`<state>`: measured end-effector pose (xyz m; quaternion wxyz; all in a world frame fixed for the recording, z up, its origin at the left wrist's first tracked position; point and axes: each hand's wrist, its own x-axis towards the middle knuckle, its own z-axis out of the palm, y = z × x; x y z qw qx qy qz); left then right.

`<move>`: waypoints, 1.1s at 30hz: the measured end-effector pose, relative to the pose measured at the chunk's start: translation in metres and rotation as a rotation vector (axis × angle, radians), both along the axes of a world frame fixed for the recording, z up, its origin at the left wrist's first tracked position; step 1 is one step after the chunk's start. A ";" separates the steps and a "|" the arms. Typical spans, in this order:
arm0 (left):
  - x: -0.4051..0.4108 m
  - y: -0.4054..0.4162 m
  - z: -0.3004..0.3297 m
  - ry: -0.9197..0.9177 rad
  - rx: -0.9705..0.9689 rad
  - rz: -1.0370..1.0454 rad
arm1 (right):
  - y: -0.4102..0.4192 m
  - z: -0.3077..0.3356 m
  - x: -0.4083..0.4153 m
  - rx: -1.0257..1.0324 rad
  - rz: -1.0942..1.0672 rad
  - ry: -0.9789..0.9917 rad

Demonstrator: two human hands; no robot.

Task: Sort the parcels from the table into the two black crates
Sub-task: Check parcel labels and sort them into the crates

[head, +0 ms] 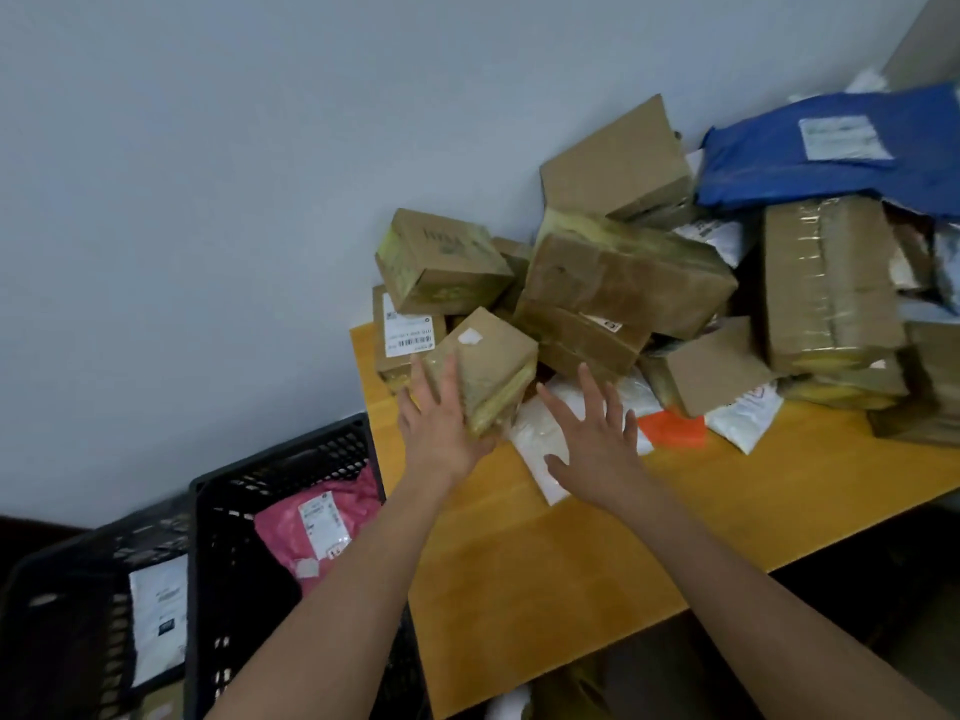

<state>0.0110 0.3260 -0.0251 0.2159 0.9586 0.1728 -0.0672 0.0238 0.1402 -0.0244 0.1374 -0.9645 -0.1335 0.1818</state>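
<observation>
Wooden table (571, 553) under both hands | left hand (441, 423) flat against small box (483, 371) | right hand (597, 449) spread, empty | crates (234, 491) left: two parcels in, pile remains

One head-worn view, tilted, looking forward and down from close above both forearms. Past the hands (519, 428): table (571, 563) and parcels (623, 283) against a wall. Crates (218, 511) low, off to their left (partly cut off).
</observation>
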 end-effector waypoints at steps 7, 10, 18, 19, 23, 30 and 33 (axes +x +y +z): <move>0.021 -0.002 0.000 0.046 0.004 0.134 | -0.016 -0.003 0.033 0.054 0.084 0.084; 0.034 0.006 0.001 0.040 -0.019 0.156 | -0.016 -0.004 0.038 0.090 0.103 0.110; 0.044 0.009 0.009 -0.018 -0.119 0.173 | -0.030 -0.002 0.046 0.250 0.009 0.292; 0.041 0.008 0.013 -0.043 -0.223 0.229 | -0.030 -0.002 0.048 0.315 -0.032 0.345; 0.017 0.004 0.035 -0.105 -0.848 0.526 | -0.018 0.003 0.050 0.696 -0.338 0.568; -0.017 0.015 0.057 0.005 -1.548 0.610 | 0.009 0.029 0.035 1.073 -0.458 0.876; -0.022 0.016 0.064 0.024 -1.658 0.576 | 0.020 0.039 0.034 1.182 -0.396 0.956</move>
